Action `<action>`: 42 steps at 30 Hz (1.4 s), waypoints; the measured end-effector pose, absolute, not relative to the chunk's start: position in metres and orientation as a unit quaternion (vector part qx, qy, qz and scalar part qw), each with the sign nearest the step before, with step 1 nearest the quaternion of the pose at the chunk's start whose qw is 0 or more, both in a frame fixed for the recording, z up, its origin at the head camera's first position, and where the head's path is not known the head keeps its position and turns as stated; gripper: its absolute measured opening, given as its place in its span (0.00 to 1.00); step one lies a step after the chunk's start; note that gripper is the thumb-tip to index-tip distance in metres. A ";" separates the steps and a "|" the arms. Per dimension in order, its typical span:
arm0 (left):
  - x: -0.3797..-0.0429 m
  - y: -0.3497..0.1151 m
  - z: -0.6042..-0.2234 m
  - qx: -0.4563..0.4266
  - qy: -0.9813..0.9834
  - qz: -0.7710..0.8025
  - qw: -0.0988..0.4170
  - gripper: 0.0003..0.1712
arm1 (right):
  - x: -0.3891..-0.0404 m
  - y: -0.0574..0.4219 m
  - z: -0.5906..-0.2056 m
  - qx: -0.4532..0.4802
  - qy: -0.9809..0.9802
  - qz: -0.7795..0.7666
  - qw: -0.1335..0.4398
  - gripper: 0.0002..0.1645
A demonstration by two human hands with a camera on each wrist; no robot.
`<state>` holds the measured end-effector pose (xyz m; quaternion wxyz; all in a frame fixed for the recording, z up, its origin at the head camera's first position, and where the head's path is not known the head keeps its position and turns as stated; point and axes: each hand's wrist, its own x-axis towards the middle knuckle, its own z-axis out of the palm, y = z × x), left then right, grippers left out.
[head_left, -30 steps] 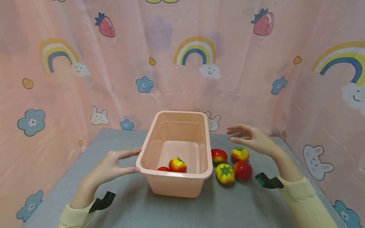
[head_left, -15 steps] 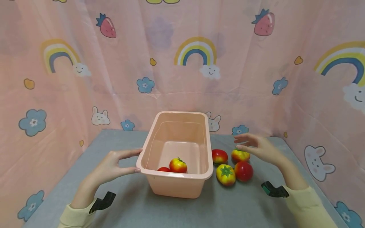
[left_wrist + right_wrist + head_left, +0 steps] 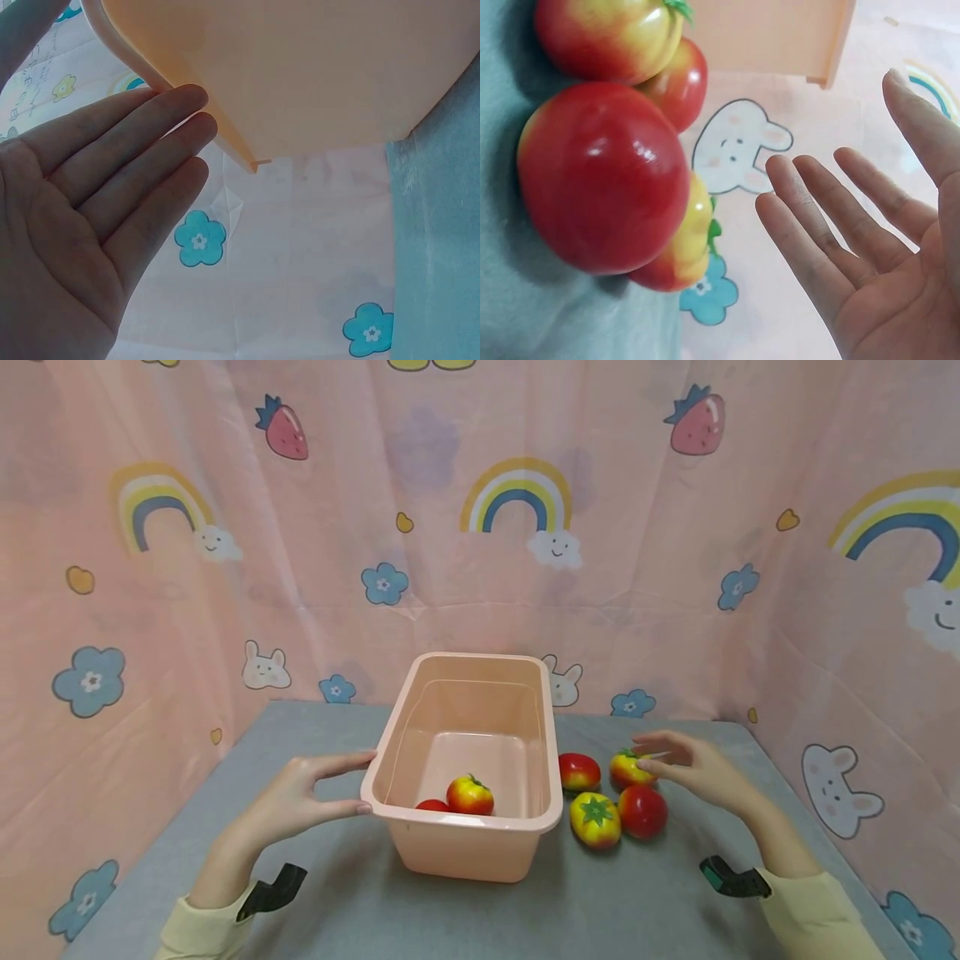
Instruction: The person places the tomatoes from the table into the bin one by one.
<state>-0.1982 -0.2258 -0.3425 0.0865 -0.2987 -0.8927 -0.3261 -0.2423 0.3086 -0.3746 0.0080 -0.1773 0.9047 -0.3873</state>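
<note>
Left hand [image 3: 288,797] is resting straight fingers against the left rim of the peach tub [image 3: 465,852], grip apart, holding nothing. Tub is sitting mid-counter [image 3: 352,902] with two tomatoes inside, one yellow-red [image 3: 469,794], one red [image 3: 431,806] mostly hidden by the near wall. Right of the tub four tomatoes are lying clustered: yellow one [image 3: 594,818], red one [image 3: 642,811], another red [image 3: 579,771], and the far one [image 3: 627,767]. Right hand [image 3: 693,768] is reaching over the far one, fingertips at it, grip apart. Pink curtain [image 3: 480,527] is hanging behind.
</note>
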 end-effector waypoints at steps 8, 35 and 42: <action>-0.198 -0.225 -0.342 -0.304 -0.890 -0.328 0.089 0.35 | -0.240 0.317 -0.385 -0.140 0.916 -0.377 0.006 0.30; -0.200 -0.226 -0.343 -0.306 -0.889 -0.329 0.094 0.34 | -0.233 0.337 -0.419 -0.109 0.908 -0.399 0.070 0.30; -0.200 -0.226 -0.342 -0.305 -0.889 -0.329 0.092 0.34 | -0.233 0.336 -0.428 -0.100 0.913 -0.388 0.074 0.31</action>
